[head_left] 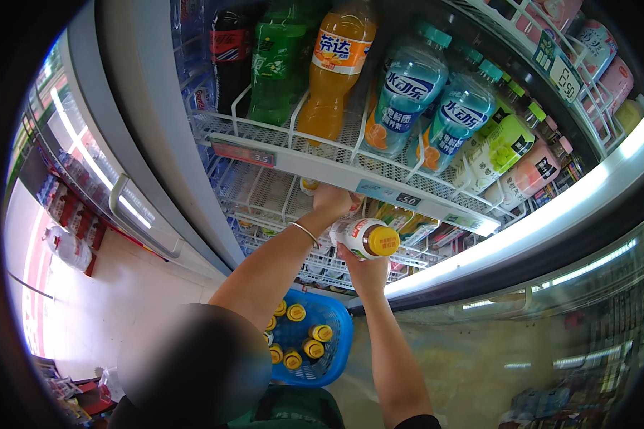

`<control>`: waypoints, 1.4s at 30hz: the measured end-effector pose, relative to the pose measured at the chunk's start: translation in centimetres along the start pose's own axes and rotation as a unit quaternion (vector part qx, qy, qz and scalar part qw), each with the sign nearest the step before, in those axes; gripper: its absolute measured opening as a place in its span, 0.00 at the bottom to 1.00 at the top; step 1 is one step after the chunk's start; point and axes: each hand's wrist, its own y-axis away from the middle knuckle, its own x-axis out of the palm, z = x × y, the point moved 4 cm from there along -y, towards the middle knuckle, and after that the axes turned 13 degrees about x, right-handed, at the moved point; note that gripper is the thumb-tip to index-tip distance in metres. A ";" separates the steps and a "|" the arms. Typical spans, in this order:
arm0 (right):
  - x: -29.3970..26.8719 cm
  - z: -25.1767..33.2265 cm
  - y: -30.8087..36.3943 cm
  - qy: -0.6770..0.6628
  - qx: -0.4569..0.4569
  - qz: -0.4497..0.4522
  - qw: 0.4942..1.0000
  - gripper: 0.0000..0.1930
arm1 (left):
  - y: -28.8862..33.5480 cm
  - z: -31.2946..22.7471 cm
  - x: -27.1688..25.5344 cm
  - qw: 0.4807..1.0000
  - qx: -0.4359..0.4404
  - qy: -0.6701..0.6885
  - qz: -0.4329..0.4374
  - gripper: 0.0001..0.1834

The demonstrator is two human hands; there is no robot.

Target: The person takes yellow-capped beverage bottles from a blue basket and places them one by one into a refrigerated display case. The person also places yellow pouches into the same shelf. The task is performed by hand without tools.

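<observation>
My right hand (366, 270) is closed around a small bottle (355, 232) with a yellow cap and a white and red label. It is tilted, its cap pointing right and toward me, in front of the fridge's lower shelves. My left hand (333, 201), with a bangle on the wrist, reaches in under the upper shelf's front rail. Its fingers are mostly hidden, so whether they grip anything does not show. Beside it, another yellow-capped bottle (309, 185) stands on the shelf below. Under my arms is a blue plastic basket (341, 336) with several yellow-capped bottles in it.
The upper wire shelf (265, 139) carries cola, green and orange soda bottles (336, 71), blue-capped drinks (408, 93) and juices. An open fridge door (114, 143) stands left and a glass door (522, 343) right. A dark blurred shape (200, 365) covers the lower left.
</observation>
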 end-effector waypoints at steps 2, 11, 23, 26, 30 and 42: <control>-0.1 -0.9 -0.6 -0.001 0.003 0.003 1.000 0.19 | -0.5 -0.8 -0.1 0.999 0.007 0.026 -0.019 0.13; 2.1 -2.4 -3.2 -0.033 -0.030 0.007 0.999 0.30 | -1.7 2.7 0.1 0.988 0.143 -0.052 -0.021 0.13; 2.4 0.4 -7.6 0.249 0.057 -0.015 0.967 0.37 | 8.5 3.2 -1.2 0.983 0.108 0.107 -0.101 0.19; 3.1 1.0 -6.7 0.243 0.035 -0.033 0.969 0.38 | 9.2 3.9 0.0 0.967 0.207 0.055 -0.135 0.20; 3.5 0.1 -6.9 0.237 0.036 -0.059 0.969 0.40 | 8.8 3.9 0.3 0.972 0.212 0.057 -0.085 0.21; 10.5 -12.8 15.1 0.112 -0.017 0.194 0.974 0.14 | 34.3 11.0 1.3 0.979 -0.056 0.151 -0.127 0.21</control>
